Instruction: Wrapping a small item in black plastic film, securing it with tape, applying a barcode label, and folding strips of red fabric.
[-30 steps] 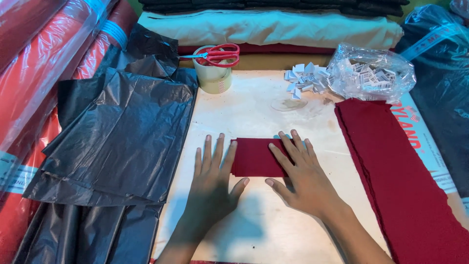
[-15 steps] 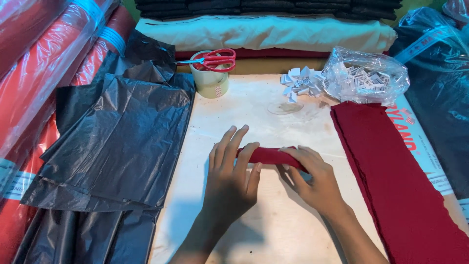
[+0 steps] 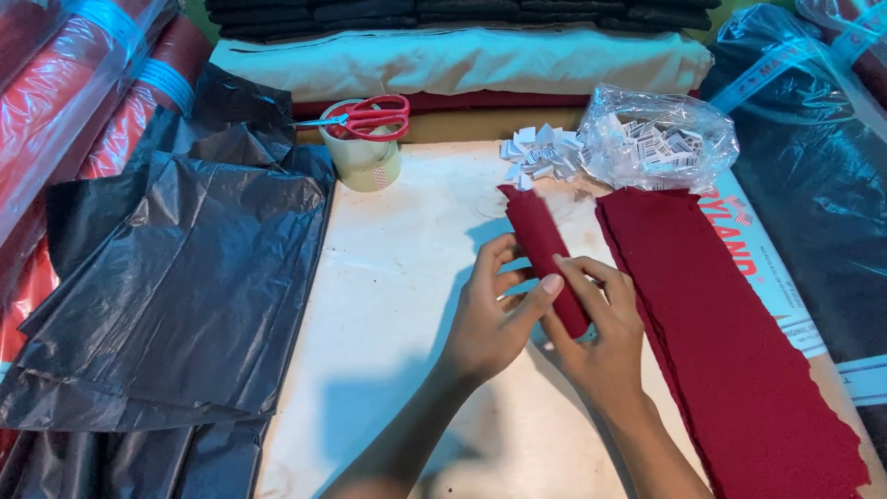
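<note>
both hands, left [image 3: 490, 319] and right [image 3: 601, 323], grip clamped on the folded maroon cloth [image 3: 540, 245].

We held both forearms angled inward, left hand [image 3: 492, 319] and right hand [image 3: 601, 323] side by side, fingers curled, thumbs nearly touching.
</note>
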